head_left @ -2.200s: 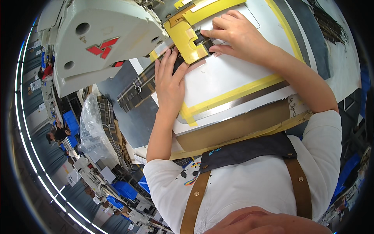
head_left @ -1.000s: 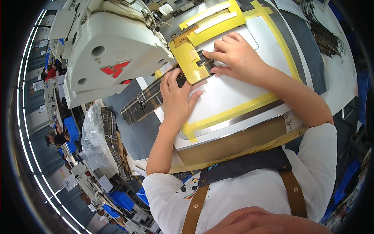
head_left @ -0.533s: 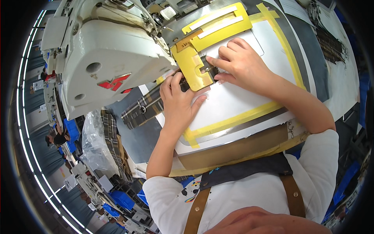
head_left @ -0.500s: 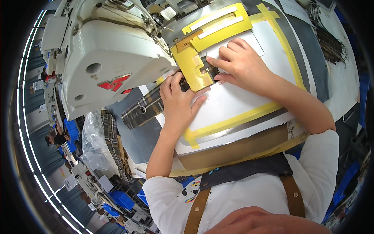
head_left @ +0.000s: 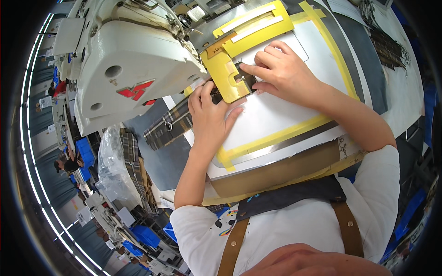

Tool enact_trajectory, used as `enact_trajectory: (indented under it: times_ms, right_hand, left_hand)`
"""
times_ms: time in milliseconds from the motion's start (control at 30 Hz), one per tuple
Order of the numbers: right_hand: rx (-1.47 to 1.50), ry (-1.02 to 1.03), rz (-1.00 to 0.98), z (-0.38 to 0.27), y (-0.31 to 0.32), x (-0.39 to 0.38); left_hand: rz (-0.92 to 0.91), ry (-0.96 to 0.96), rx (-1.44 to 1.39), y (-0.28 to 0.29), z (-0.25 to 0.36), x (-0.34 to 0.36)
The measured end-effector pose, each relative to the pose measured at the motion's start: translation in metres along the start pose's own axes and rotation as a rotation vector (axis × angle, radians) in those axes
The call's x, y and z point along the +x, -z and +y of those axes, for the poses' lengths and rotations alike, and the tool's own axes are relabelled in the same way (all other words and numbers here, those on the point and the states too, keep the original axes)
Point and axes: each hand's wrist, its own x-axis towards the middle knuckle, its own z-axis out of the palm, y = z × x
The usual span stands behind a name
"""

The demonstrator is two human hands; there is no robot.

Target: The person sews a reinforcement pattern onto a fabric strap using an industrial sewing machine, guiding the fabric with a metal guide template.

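A dark plaid fabric strap (head_left: 162, 130) with a small metal ring runs from the left under a yellow template (head_left: 220, 73) beside the sewing machine head. My left hand (head_left: 209, 116) lies over the strap at the template's near left corner, fingers stretched forward. Its thumb rests apart on the white board (head_left: 276, 117). My right hand (head_left: 287, 73) is at the template's right edge. Its index finger and thumb press on the dark strap part showing by the notch, with the other fingers curled. The template and my left fingers hide part of the strap.
The large white sewing machine (head_left: 133, 64) overhangs the board's left side. Yellow tape (head_left: 281, 138) borders the board. At the left are a clear plastic bag (head_left: 113, 161) and plaid pieces (head_left: 131, 147). Dark straps (head_left: 389, 48) lie bundled at the far right.
The whole view has shifted slightly upward. Both hands keep nearly the same places on the strap and beside the template.
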Motion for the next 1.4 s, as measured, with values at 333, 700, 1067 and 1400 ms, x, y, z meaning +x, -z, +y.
enact_trajectory:
  times_ms: [333, 700, 1067, 1400]
  right_hand:
    - [-0.036, 0.165, -0.063, 0.002, -0.001, -0.003]
    - [0.112, 0.046, -0.017, 0.007, 0.001, -0.005]
    - [-0.178, 0.181, -0.029, -0.010, 0.008, -0.011]
    - [-0.198, 0.166, -0.039, -0.012, 0.010, -0.017]
  left_hand:
    - [0.021, 0.008, -0.011, -0.005, -0.002, -0.002]
    - [0.084, -0.016, -0.041, -0.006, 0.000, -0.001]
    - [0.110, -0.056, -0.081, -0.008, -0.019, -0.021]
    - [0.191, -0.037, -0.090, -0.003, -0.026, -0.046]
